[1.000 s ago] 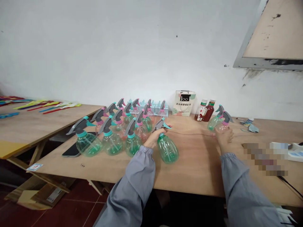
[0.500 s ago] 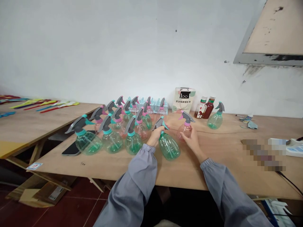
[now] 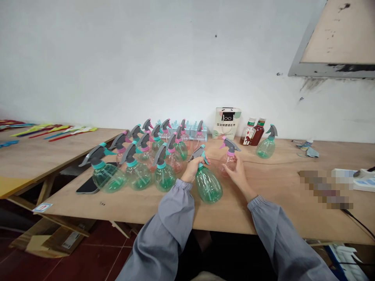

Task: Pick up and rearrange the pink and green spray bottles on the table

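Note:
My left hand (image 3: 191, 169) is closed round the neck of a green spray bottle (image 3: 207, 183) that tilts over the wooden table (image 3: 263, 195). My right hand (image 3: 236, 173) grips a pink spray bottle (image 3: 229, 158) with a grey and pink trigger, standing just right of the green one. To the left stands a cluster of several green and pink spray bottles (image 3: 146, 156). One more green spray bottle (image 3: 266, 144) stands alone at the back right.
A black phone (image 3: 88, 185) lies left of the cluster. A paper bag (image 3: 226, 123) and two drink bottles (image 3: 253, 132) stand by the wall. A second table (image 3: 32, 152) with coloured strips is at left. Cardboard boxes (image 3: 52, 238) lie on the floor. A white device (image 3: 359, 179) is at right.
My right hand took a pink bottle from the pair at the back right and brought it left, next to the green bottle in my left hand. The left hand barely moved.

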The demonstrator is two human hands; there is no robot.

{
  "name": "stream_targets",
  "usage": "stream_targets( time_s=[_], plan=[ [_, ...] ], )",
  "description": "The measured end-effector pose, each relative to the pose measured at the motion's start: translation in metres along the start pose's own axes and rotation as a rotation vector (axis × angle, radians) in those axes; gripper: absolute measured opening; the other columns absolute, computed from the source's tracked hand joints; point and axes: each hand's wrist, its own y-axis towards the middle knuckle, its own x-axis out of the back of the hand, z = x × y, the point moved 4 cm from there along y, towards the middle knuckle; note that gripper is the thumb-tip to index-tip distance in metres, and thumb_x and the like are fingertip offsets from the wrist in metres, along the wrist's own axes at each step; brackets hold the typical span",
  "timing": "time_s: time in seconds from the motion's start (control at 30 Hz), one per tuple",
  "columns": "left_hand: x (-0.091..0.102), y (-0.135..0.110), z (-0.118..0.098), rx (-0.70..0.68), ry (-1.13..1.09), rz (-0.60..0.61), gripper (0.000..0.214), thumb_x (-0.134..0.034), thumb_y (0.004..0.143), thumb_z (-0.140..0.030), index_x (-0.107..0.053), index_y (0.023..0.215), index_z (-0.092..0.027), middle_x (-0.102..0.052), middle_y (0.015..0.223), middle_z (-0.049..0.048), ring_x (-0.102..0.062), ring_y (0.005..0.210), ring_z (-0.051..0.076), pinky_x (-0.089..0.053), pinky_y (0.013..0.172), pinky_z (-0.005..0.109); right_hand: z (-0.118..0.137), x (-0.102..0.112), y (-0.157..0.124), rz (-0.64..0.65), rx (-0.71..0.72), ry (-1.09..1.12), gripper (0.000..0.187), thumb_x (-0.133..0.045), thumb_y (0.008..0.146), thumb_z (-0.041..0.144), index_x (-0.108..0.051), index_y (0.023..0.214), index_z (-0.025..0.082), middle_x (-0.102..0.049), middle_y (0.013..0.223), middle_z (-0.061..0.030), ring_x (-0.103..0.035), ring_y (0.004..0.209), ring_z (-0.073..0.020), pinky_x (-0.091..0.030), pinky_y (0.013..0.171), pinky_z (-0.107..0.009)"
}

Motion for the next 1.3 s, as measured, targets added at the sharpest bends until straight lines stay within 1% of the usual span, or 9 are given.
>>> stream_targets(
  time_s=[0.13, 0.3, 0.37, 0.57, 0.7, 0.8, 0.97, 1.13, 1.3],
  plan=[
    [-0.007, -0.001, -0.006, -0.035, -0.143, 0.109, 0.013, -0.052, 0.054, -0.025, -0.061, 0.062, -0.022, -0.071, 0.071, 0.0021, -0.071, 0.088, 0.023, -0.054, 0.090, 0.038, -0.001, 0.000, 0.000, -0.002, 0.003, 0.006, 0.079, -0.067, 0.077, 0.066, -0.049, 0.135, 0.016, -0.060, 0.124, -0.0173, -0.057, 0.116, -0.0335, -0.046, 0.103, -0.054],
    [0.000, -0.005, -0.014, -0.103, -0.256, -0.062, 0.010, -0.054, 0.053, -0.024, -0.059, 0.061, -0.021, -0.063, 0.061, -0.0019, -0.068, 0.071, 0.018, -0.052, 0.078, 0.030, -0.001, 0.000, 0.000, 0.004, 0.015, 0.039, 0.080, -0.069, 0.077, 0.066, -0.050, 0.135, 0.015, -0.060, 0.125, -0.0179, -0.057, 0.116, -0.0338, -0.046, 0.103, -0.054],
    [0.001, -0.007, -0.016, -0.122, -0.240, -0.075, 0.008, -0.054, 0.053, -0.023, -0.058, 0.060, -0.021, -0.062, 0.060, -0.0018, -0.067, 0.069, 0.017, -0.051, 0.076, 0.029, -0.001, 0.000, 0.000, 0.003, 0.011, 0.042, 0.079, -0.069, 0.076, 0.065, -0.051, 0.135, 0.016, -0.060, 0.125, -0.0177, -0.058, 0.116, -0.0340, -0.046, 0.103, -0.055],
    [-0.010, -0.007, -0.017, -0.140, -0.157, 0.119, 0.013, -0.056, 0.056, -0.025, -0.061, 0.067, -0.022, -0.069, 0.072, 0.0015, -0.070, 0.089, 0.023, -0.051, 0.092, 0.036, -0.002, 0.001, 0.000, -0.003, 0.011, 0.030, 0.077, -0.070, 0.076, 0.063, -0.051, 0.135, 0.017, -0.061, 0.125, -0.0171, -0.058, 0.115, -0.0340, -0.047, 0.102, -0.055],
    [-0.006, -0.010, -0.017, -0.075, -0.112, 0.019, 0.012, -0.052, 0.055, -0.025, -0.059, 0.064, -0.021, -0.066, 0.066, 0.0021, -0.067, 0.078, 0.021, -0.052, 0.084, 0.035, -0.002, 0.000, 0.000, -0.003, 0.016, 0.013, 0.077, -0.069, 0.077, 0.063, -0.051, 0.135, 0.016, -0.061, 0.123, -0.0175, -0.058, 0.115, -0.0340, -0.047, 0.102, -0.054],
    [-0.006, -0.011, -0.020, -0.062, -0.110, 0.021, 0.013, -0.051, 0.054, -0.026, -0.059, 0.062, -0.021, -0.064, 0.063, 0.0018, -0.065, 0.072, 0.019, -0.051, 0.081, 0.034, -0.002, 0.001, 0.000, -0.003, 0.020, 0.009, 0.077, -0.070, 0.077, 0.062, -0.051, 0.135, 0.016, -0.061, 0.123, -0.0177, -0.059, 0.114, -0.0340, -0.047, 0.101, -0.053],
    [-0.010, -0.008, -0.023, -0.118, -0.116, 0.122, 0.011, -0.054, 0.054, -0.028, -0.057, 0.063, -0.023, -0.064, 0.065, 0.0008, -0.066, 0.078, 0.021, -0.051, 0.088, 0.036, -0.002, 0.001, 0.000, -0.003, 0.020, 0.009, 0.077, -0.069, 0.078, 0.062, -0.050, 0.135, 0.016, -0.061, 0.124, -0.0177, -0.059, 0.114, -0.0337, -0.047, 0.102, -0.054],
    [-0.001, -0.013, -0.024, -0.144, -0.067, 0.002, 0.011, -0.050, 0.055, -0.027, -0.056, 0.062, -0.023, -0.062, 0.062, 0.0010, -0.064, 0.070, 0.019, -0.052, 0.081, 0.035, -0.002, 0.001, -0.001, 0.009, 0.014, 0.015, 0.077, -0.069, 0.078, 0.062, -0.049, 0.136, 0.016, -0.060, 0.125, -0.0180, -0.058, 0.116, -0.0342, -0.046, 0.103, -0.054],
    [-0.003, -0.014, -0.035, -0.239, 0.093, 0.016, 0.019, -0.049, 0.060, -0.025, -0.065, 0.071, -0.022, -0.067, 0.069, 0.0024, -0.066, 0.075, 0.020, -0.053, 0.081, 0.035, -0.001, 0.002, 0.000, 0.015, 0.012, 0.021, 0.077, -0.069, 0.077, 0.064, -0.050, 0.134, 0.016, -0.061, 0.123, -0.0183, -0.059, 0.116, -0.0347, -0.046, 0.103, -0.056]
  ],
)
